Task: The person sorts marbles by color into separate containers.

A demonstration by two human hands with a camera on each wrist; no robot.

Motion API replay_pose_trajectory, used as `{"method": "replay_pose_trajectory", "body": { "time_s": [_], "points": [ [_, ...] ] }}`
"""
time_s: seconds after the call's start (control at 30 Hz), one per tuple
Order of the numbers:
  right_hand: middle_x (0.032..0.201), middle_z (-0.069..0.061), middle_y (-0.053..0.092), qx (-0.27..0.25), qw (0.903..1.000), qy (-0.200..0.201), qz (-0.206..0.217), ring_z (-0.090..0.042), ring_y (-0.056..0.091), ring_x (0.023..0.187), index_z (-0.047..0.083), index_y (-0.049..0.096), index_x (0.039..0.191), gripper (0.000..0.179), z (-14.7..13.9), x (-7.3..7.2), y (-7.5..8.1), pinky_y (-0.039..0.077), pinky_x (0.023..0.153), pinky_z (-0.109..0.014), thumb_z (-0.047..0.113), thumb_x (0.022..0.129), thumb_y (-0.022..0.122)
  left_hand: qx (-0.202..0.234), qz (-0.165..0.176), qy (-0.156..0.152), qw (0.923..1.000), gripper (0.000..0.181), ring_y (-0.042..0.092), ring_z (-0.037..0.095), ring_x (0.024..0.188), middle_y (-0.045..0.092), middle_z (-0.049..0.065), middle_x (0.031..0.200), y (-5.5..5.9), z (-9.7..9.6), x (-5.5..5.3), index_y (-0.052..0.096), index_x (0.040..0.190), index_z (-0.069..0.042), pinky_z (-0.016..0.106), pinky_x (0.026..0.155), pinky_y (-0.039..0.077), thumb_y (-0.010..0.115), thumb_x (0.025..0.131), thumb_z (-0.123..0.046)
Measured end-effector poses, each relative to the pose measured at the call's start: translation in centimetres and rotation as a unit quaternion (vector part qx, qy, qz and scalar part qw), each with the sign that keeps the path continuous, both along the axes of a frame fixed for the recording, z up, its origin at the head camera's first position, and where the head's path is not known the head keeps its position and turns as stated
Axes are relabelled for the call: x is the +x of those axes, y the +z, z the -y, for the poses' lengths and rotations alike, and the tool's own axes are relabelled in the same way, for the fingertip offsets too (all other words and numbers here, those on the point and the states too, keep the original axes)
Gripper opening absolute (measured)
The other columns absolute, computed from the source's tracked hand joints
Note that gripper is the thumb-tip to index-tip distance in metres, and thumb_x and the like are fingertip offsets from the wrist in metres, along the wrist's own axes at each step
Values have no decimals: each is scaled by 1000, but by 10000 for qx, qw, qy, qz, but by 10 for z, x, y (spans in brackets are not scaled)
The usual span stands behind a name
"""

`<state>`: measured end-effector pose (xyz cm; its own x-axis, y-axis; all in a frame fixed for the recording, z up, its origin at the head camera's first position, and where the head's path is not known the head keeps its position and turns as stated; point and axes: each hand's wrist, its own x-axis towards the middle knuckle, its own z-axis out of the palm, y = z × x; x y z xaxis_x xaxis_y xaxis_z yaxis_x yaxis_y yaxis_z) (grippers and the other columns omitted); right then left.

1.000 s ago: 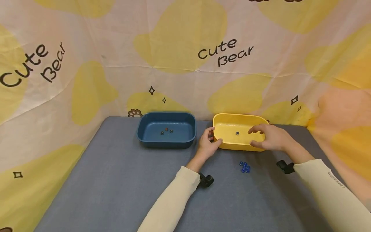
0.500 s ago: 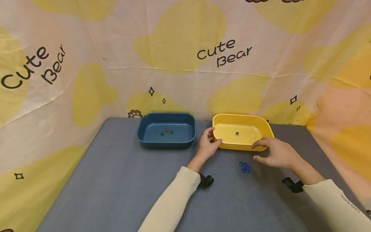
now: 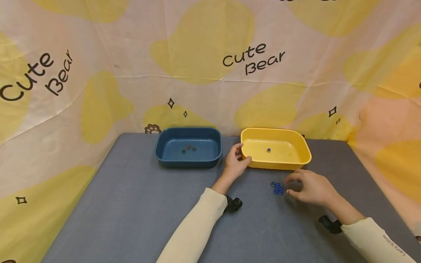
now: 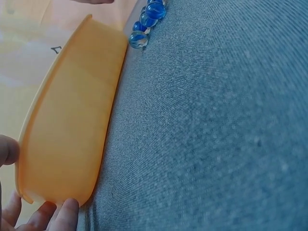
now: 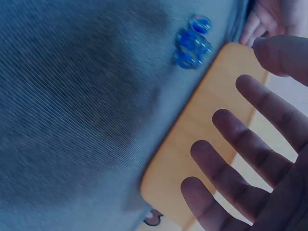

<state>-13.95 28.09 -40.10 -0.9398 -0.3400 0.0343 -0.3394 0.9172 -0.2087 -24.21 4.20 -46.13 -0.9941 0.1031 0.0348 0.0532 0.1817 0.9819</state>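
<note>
Left hand: grips left edge of yellow tub
Right hand: fingers spread, just beside blue marbles
Worktop: strip between marbles and tub

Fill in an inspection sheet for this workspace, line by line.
Surface: grey-blue cloth.
Job's things: yellow bin with one blue marble inside; cluster of blue marbles on the cloth in front of it; blue bin with three darker marbles inside.
Clutter: nothing seen.
Grips: left hand holds the yellow bin's left end; right hand is beside the cluster, fingers spread, holding nothing.
Cables: nothing seen.
Surroundings: fabric backdrop printed "Cute Bear".
</note>
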Motion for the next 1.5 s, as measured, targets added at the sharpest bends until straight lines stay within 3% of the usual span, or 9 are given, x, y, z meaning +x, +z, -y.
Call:
{"method": "replay_pose_trajectory", "body": {
  "time_s": [0.2, 0.5, 0.83, 1.5],
  "points": [
    [91, 9, 64, 38, 9999, 111, 62, -3, 46, 65, 27, 71, 92, 21, 4, 1, -8, 39, 55, -26, 30, 74, 80, 2, -22, 21, 10000, 56, 60, 28, 113, 55, 15, 128, -1, 0, -2, 49, 134, -14, 35, 95, 51, 71, 83, -20],
    [88, 12, 63, 57, 9999, 122, -7, -4, 55, 70, 27, 70, 87, 19, 7, -2, -21, 47, 59, -31, 28, 72, 81, 14, -59, -22, 10000, 55, 60, 29, 115, 55, 15, 128, -2, 0, -3, 48, 135, -13, 37, 96, 51, 70, 84, -18],
    [85, 12, 62, 13, 9998, 179, -95, -4, 54, 68, 26, 70, 84, 17, 9, -1, -26, 46, 58, -29, 25, 72, 81, -62, -31, -5, 10000, 56, 61, 27, 113, 55, 12, 126, -3, 1, -2, 49, 134, -14, 34, 94, 52, 70, 83, -21],
    [78, 14, 55, 47, 9993, 164, -322, 0, 46, 62, 27, 69, 80, 17, 9, -5, -34, 40, 54, -23, 27, 71, 83, 72, -99, -11, 9999, 55, 60, 29, 112, 54, 15, 124, -4, 0, -3, 49, 133, -10, 39, 97, 50, 70, 83, -18]
  ]
}}
